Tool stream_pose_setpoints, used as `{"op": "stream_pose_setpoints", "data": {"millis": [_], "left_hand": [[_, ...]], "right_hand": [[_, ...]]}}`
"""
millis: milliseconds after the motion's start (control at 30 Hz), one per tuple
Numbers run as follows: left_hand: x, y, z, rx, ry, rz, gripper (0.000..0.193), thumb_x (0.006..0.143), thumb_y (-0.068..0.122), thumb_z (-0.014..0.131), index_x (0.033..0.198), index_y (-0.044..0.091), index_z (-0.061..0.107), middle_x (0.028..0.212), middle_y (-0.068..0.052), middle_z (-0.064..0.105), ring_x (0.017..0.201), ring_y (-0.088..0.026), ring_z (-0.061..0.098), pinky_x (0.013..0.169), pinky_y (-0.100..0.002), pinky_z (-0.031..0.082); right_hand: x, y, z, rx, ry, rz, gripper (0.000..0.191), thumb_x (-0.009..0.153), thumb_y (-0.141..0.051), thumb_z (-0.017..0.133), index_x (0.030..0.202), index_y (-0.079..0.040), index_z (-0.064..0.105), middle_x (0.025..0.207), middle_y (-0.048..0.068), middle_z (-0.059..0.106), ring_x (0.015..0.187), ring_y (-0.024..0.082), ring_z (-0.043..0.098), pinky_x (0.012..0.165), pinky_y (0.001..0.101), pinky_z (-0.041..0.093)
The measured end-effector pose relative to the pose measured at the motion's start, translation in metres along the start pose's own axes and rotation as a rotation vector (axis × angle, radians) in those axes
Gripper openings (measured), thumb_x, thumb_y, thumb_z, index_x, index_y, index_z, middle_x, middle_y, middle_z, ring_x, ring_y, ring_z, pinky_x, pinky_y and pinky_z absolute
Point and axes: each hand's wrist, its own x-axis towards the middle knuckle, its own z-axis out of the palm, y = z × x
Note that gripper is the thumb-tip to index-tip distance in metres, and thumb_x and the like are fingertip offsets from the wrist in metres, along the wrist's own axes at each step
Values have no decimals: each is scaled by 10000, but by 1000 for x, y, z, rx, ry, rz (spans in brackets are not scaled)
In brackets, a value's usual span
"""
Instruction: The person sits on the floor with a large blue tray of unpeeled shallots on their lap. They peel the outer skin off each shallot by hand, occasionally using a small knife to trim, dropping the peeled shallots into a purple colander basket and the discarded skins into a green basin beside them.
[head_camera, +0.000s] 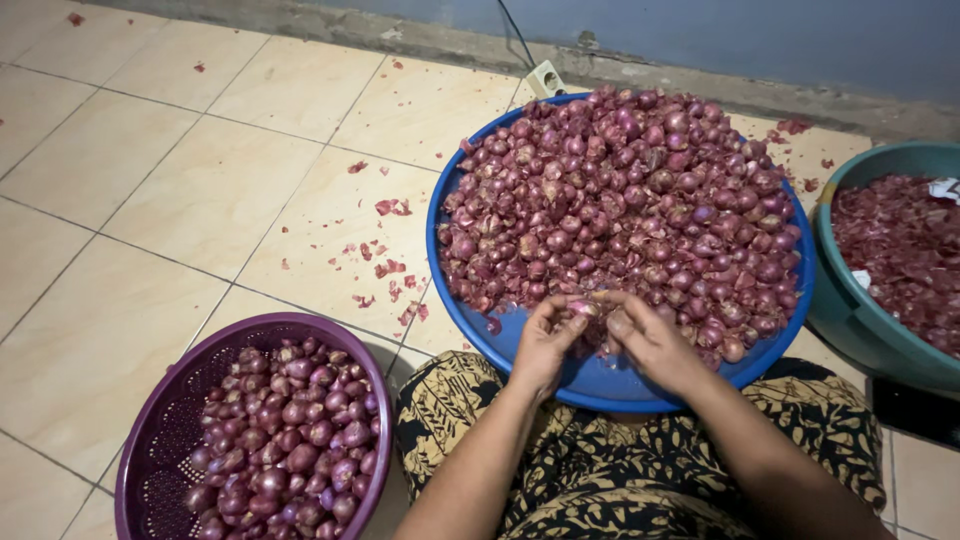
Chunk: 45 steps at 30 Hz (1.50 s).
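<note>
A blue basin (620, 385) holds a big heap of unpeeled shallots (625, 205). Over its near rim my left hand (545, 345) and my right hand (650, 340) meet, fingertips pinching one small shallot (585, 308) between them. Both forearms reach forward over my lap, which is covered by black-and-yellow patterned cloth (600, 470). At the lower left a purple perforated basket (150, 440) holds peeled, shiny shallots (285, 445).
A teal basin (835, 300) at the right is filled with red shallot skins. Loose skins (390, 270) lie scattered on the beige tiled floor. A white plug socket (545, 78) with a cable sits by the blue wall behind the basin.
</note>
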Motion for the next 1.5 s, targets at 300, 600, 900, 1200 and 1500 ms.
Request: {"op": "stream_pose_setpoints", "data": {"millis": [300, 600, 900, 1200, 1500], "left_hand": [[-5, 6, -1, 97, -43, -50, 351, 1009, 24, 602, 1358, 57, 619, 1116, -41, 692, 934, -116, 627, 790, -259, 526], [-3, -1, -1, 187, -5, 11, 330, 983, -25, 587, 1289, 91, 542, 1076, -41, 691, 930, -110, 638, 798, -235, 534], [-2, -4, -5, -42, -35, -16, 220, 983, 19, 638, 1187, 70, 573, 1050, -56, 688, 909, -145, 669, 790, -294, 601], [1, -3, -3, -113, 39, -7, 240, 966, 23, 642, 1199, 66, 599, 1127, -60, 688, 1000, -135, 683, 859, -262, 567], [-3, 11, -4, -227, 3, -183, 300, 941, 69, 682, 1224, 57, 586, 1124, -101, 704, 1002, -199, 704, 830, -291, 577]], "right_hand": [[-6, -2, -6, 108, -76, 12, 450, 1027, -275, 497, 1468, -186, 515, 664, -19, 536, 591, 92, 504, 528, 256, 423], [-4, 12, -7, 88, -45, 62, 417, 1057, -278, 488, 1452, -172, 567, 678, -45, 475, 612, 84, 460, 543, 245, 394], [-13, -10, -1, -106, -5, 69, 420, 1022, -302, 517, 1437, -256, 558, 619, -34, 516, 561, 77, 518, 521, 253, 455], [-8, -3, 5, -8, 41, 114, 431, 1021, -280, 514, 1450, -271, 557, 617, -33, 486, 542, 97, 459, 493, 267, 392], [0, 21, 9, 238, 100, 151, 418, 1031, -259, 511, 1440, -218, 586, 617, -36, 438, 522, 77, 396, 452, 228, 319]]}}
